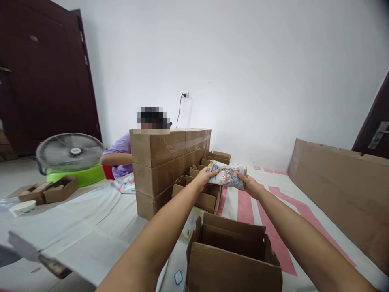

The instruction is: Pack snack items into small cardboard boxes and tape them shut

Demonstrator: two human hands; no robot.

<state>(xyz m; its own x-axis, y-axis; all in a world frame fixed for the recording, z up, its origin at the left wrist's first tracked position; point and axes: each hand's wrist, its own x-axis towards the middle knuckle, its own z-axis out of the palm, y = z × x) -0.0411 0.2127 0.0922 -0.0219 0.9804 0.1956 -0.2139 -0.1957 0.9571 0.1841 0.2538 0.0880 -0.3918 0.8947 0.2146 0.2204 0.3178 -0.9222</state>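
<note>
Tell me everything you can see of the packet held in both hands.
The packet is an oblong, soft-looking pouch, seemingly glossy plastic, printed in pale blue, white and pink; the figures on it are too small to make out. It looks full and sealed. It is held in the air, nearly level, its right end slightly lower, above a row of open cartons. The left hand grips its left end and the right hand its right end; nothing else touches it.

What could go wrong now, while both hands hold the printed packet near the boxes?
1. The left hand and right hand hold the printed packet only at its ends; it may slip into the small open boxes.
2. The stacked cartons stand close beside the left hand; a bump might shift them.
</note>
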